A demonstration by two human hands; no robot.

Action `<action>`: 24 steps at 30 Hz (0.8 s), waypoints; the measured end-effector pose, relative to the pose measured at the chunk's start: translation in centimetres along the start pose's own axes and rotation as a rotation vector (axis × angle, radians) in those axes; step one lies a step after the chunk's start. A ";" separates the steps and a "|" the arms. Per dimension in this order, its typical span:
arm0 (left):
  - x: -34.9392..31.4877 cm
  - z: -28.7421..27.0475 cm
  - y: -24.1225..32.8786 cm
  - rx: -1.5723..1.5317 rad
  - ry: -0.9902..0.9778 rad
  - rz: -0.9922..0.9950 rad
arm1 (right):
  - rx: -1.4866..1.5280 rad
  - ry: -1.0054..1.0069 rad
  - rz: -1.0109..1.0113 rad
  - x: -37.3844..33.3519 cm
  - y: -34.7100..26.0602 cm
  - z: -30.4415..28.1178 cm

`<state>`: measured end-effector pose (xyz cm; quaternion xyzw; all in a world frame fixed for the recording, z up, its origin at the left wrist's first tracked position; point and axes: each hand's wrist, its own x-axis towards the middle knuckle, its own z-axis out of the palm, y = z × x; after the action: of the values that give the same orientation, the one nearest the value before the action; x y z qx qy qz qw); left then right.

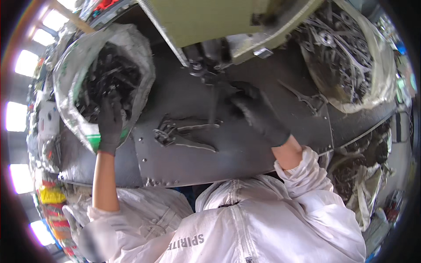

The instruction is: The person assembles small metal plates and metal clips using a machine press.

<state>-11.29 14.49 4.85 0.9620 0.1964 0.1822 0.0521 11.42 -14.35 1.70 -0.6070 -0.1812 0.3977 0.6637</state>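
My left hand (110, 125), in a dark glove, reaches into a white sack (147, 57) on the left. Its fingers stretch down among small dark metal parts (115, 68), and the fingertips are partly hidden by them. My right hand (258, 109), also gloved, is raised under the machine's head, with its fingers closed and smeared by motion. It seems to grip a metal pliers-like piece (212, 105), whose blurred long arm hangs below the machine's dark jaw (204, 72). Between my hands, metal pliers (184, 133) lie on the dark table with their handles spread.
A pale green machine (232, 22) overhangs the table's far side. One loose forked metal piece (307, 98) lies to the right, before a sack (381, 83) of silvery metal parts. The dark metal table (175, 164) ends close to my body. Another sack (366, 193) stands low at right.
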 end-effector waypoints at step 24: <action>3.4 5.5 15.9 -1.052 -0.440 -0.435 | 0.018 0.353 -0.268 -2.7 -0.6 -3.8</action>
<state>-0.65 1.12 3.56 0.7602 0.2568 0.0367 0.5957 12.70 -18.82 2.16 -0.6317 -0.1375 0.1952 0.7375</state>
